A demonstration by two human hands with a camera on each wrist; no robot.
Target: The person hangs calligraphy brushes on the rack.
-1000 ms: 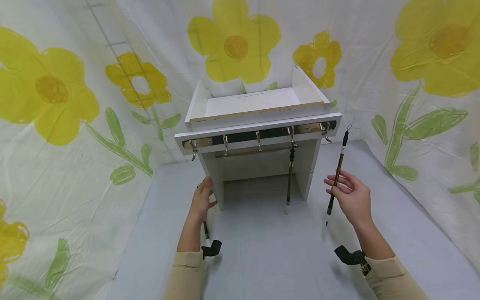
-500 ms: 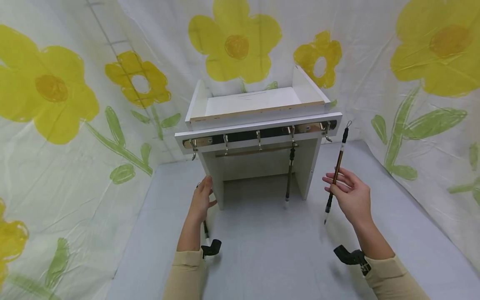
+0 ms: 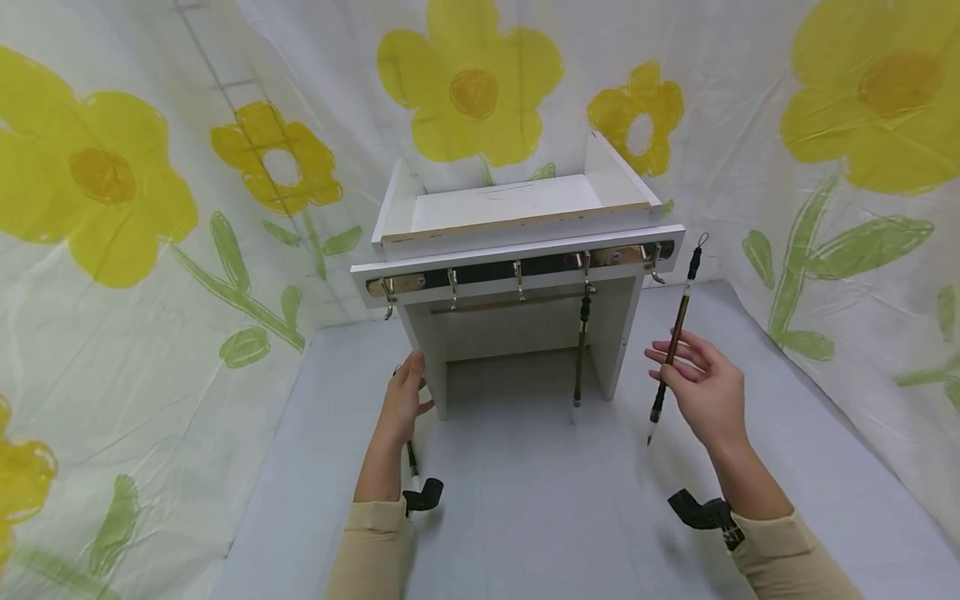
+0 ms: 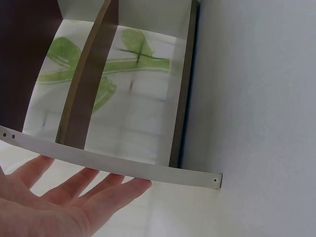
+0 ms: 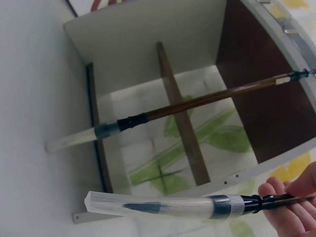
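Observation:
My left hand (image 3: 401, 404) rests against the left side panel of a white wooden shelf unit (image 3: 427, 367). In the left wrist view, straight fingers (image 4: 106, 200) touch the panel's outer face. Right of the unit, my right hand (image 3: 708, 392) pinches a calligraphy brush (image 3: 682, 310) by its brown shaft, loop end up and tip down. The right wrist view shows a clear cap (image 5: 182, 204) over its dark bristles. Another calligraphy brush (image 3: 581, 350) hangs from a hook on the unit's front rail (image 3: 487, 275). Partly hidden by the left hand is a further brush (image 3: 412, 458).
Several metal hooks, such as the leftmost hook (image 3: 387, 298), line the rail. A wooden crossbar (image 3: 510, 303) runs beneath it. The unit stands on a pale cloth-covered table (image 3: 510, 500), before a flower-patterned curtain (image 3: 345, 100).
The right hand has shifted very slightly, lifting the brush a little and tilting its top rightward. The hanging brush sways slightly. My left hand stays in place.

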